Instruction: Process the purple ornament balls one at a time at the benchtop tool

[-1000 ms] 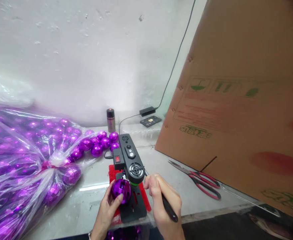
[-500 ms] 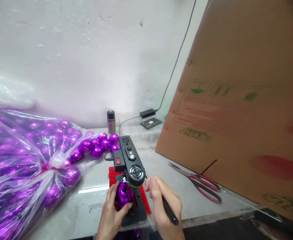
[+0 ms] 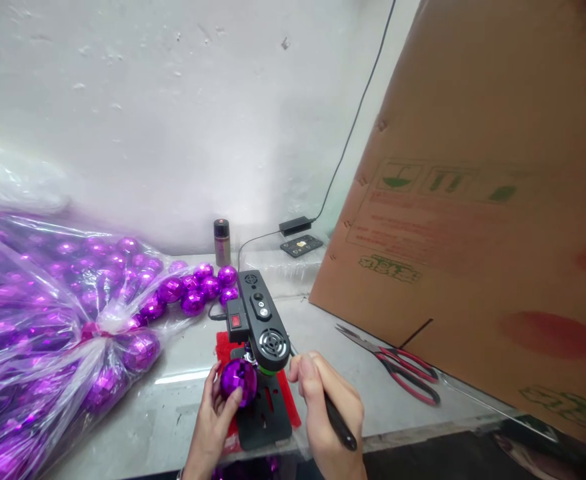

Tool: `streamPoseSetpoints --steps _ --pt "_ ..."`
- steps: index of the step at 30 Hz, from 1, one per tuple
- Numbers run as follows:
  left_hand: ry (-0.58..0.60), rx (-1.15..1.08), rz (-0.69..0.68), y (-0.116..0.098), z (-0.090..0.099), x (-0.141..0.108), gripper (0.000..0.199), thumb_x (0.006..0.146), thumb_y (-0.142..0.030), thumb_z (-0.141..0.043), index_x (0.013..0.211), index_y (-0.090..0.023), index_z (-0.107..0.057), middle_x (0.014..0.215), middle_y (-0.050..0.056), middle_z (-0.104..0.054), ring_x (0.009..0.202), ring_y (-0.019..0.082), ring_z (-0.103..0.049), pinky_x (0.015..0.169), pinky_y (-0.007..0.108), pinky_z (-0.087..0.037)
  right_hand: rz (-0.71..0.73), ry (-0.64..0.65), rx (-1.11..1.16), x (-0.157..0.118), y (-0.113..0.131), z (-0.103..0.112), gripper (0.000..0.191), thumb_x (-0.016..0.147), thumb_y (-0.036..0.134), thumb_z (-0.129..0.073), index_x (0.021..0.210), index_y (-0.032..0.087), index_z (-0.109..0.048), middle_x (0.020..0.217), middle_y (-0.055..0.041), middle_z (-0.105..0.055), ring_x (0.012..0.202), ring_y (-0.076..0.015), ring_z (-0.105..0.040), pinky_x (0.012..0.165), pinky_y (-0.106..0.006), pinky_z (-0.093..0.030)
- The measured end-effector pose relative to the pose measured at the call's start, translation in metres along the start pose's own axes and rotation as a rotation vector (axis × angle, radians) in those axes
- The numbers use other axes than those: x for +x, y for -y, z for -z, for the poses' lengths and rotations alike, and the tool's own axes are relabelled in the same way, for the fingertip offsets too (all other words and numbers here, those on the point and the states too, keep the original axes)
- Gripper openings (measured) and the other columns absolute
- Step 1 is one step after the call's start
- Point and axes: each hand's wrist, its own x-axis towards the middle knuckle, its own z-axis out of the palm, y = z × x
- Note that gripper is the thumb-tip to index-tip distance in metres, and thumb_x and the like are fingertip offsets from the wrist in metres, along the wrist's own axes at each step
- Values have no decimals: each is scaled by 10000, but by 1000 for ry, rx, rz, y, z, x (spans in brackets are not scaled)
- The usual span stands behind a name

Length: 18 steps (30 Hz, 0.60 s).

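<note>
My left hand point(image 3: 213, 420) is closed around a shiny purple mirrored ball point(image 3: 239, 383), fingers behind it and thumb on its near side. The ball sits at the left of the black base plate point(image 3: 265, 427) of a small black bench machine point(image 3: 263, 320) with a red switch. Whether the ball touches the plate I cannot tell. To the right of the machine head, my right hand point(image 3: 330, 413) is wrapped round a black-gripped lever handle point(image 3: 341, 427). The lever's thin rod runs towards the machine's side; where it joins is hidden.
A tied clear bag point(image 3: 73, 320) of purple balls fills the left, with several loose balls point(image 3: 193, 300) beside it. At the back stand a bottle point(image 3: 221, 243), a power adapter point(image 3: 295, 225) and a phone point(image 3: 301, 245). Red-handled scissors point(image 3: 393, 367) lie before a large cardboard box point(image 3: 447, 200).
My left hand has moved the purple ball leftward from under the machine head, baring more of the base plate. My right hand stays on the lever handle.
</note>
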Motion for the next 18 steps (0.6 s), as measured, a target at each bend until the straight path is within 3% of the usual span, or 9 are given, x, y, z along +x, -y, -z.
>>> streamPoseSetpoints --steps 4,8,11,14,18 --pt "20 -30 19 -2 10 -1 823 782 -702 -818 1420 -211 -647 1455 153 -730 1447 385 -619 1221 490 -521 1 -11 9 0 1 0 364 1099 159 -426 760 227 -540 634 48 -537 504 -80 -471 501 -207 -398" --pt "50 -17 -10 1 5 -3 877 754 -675 -840 1457 -206 -605 1456 163 -727 1418 392 -643 1193 497 -550 8 -18 24 1 2 -1 347 1093 140 -430 776 227 -540 645 63 -541 511 -66 -484 514 -183 -404" --pt "82 107 -45 -1 -3 -6 837 787 -602 -813 1475 -188 -578 1488 177 -700 1433 391 -627 1234 545 -499 4 -9 37 1 1 -1 349 1097 147 -427 778 226 -543 649 57 -538 518 -72 -493 519 -187 -416" --pt "42 298 -156 -5 -9 -6 727 788 -517 -789 1414 -185 -628 1491 185 -689 1443 406 -609 1267 604 -435 2 1 50 0 1 0 351 1101 154 -428 777 226 -542 653 48 -538 524 -77 -496 518 -193 -418" --pt "-12 420 -265 -7 -16 -5 644 777 -459 -766 1359 -205 -657 1419 175 -719 1381 415 -644 1213 625 -479 9 -8 55 0 1 -1 345 1098 144 -433 783 229 -546 649 54 -548 526 -73 -520 537 -178 -439"
